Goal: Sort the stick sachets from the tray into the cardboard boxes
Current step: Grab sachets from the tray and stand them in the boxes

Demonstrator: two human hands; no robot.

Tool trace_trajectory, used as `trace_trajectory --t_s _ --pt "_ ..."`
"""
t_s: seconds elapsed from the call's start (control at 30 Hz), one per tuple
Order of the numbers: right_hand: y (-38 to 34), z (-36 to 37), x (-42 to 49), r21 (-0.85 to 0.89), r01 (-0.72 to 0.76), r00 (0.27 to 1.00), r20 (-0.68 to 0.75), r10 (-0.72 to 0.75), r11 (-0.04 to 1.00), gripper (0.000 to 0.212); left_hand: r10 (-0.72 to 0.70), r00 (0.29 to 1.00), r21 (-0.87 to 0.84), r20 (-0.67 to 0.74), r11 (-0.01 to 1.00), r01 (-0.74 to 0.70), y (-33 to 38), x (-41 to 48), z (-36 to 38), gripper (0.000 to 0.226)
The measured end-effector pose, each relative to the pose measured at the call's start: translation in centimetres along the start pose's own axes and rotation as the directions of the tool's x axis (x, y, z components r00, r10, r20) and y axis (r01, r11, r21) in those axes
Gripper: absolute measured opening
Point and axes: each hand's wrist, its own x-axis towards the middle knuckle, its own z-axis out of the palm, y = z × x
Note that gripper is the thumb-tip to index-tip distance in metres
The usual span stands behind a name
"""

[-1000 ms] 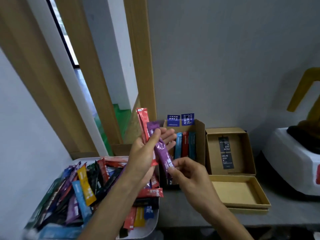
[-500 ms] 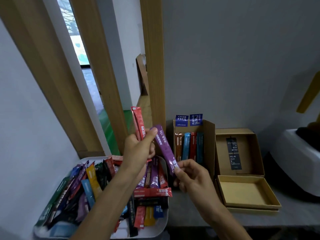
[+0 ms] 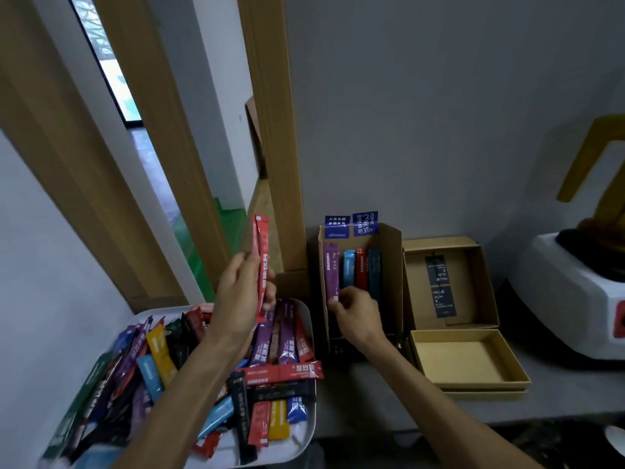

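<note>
A white tray (image 3: pixel 306 316) at lower left is heaped with several coloured stick sachets. My left hand (image 3: pixel 241 296) holds a red sachet (image 3: pixel 261 262) upright above the tray. My right hand (image 3: pixel 355 314) pinches the lower end of a purple sachet (image 3: pixel 331 275), which stands at the left side of the tall cardboard box (image 3: pixel 390 265). Beside it in that box stand a blue, a red and a dark teal sachet.
A shallow brown box (image 3: pixel 449 248) with black cards and its open lid (image 3: pixel 470 360) lie to the right of the tall box. A white appliance (image 3: pixel 575 299) stands at far right. A wall and wooden door frame rise behind.
My right hand carried the purple sachet from my left hand over to the tall box and stood it inside at the left. My left hand kept the red sachet.
</note>
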Motion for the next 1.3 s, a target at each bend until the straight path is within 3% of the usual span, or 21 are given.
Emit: trace_trajectory --t_s 0.1,0.3,0.43,0.57,0.67,0.73,0.9,1.0,1.07,1.3 --pt "0.5 0.4 1.0 -0.127 -0.002 1.000 -0.014 0.000 0.992 0.043 -0.011 1.000 -0.010 -0.017 1.000 0.011 -0.5 -0.9 -0.3 0.025" --pt "1.7 0.7 1.4 -0.281 0.041 0.999 0.028 -0.034 0.959 0.030 -0.096 0.994 -0.110 -0.058 0.990 0.090 -1.6 -1.8 0.1 0.023" --pt "1.3 -0.5 0.5 -0.145 0.039 0.999 0.032 -0.035 0.989 0.038 -0.166 0.986 -0.295 -0.007 0.943 0.157 -1.6 -2.2 0.4 0.022" --pt "-1.8 -3.6 -4.3 0.079 0.206 0.976 0.049 -0.210 0.975 0.012 -0.107 0.994 -0.065 -0.012 0.992 0.106 -1.3 -2.6 0.7 0.020" --pt "-5.0 -5.0 -8.8 0.281 0.217 0.929 0.235 -0.286 0.935 0.027 -0.058 0.998 0.043 0.030 0.997 0.057 -1.0 -2.6 2.0 0.017" --pt "-5.8 -5.3 -9.9 0.348 0.197 0.926 0.242 -0.290 0.917 0.022 -0.029 0.998 0.061 0.055 0.998 0.026 -1.0 -2.7 3.1 0.015" --pt "-3.4 -6.0 -9.5 0.329 0.137 0.964 0.171 -0.202 0.934 0.009 0.034 0.999 0.059 0.002 0.998 -0.034 -0.7 -1.4 3.7 0.021" --pt "-0.8 -5.2 -8.1 0.305 0.041 0.999 0.016 -0.048 0.951 0.009 0.115 0.987 0.060 -0.113 0.992 -0.108 0.1 0.2 3.1 0.016" --pt "-0.1 -4.4 -6.1 0.213 0.003 0.998 -0.068 0.012 0.977 0.006 0.135 0.984 0.085 -0.113 0.988 -0.126 -0.1 0.4 2.7 0.015" --pt "1.0 -2.8 -0.3 -0.083 -0.167 0.986 0.004 0.168 0.982 0.018 0.136 0.980 0.305 -0.147 0.949 -0.086 -3.9 -2.0 -2.0 0.018"
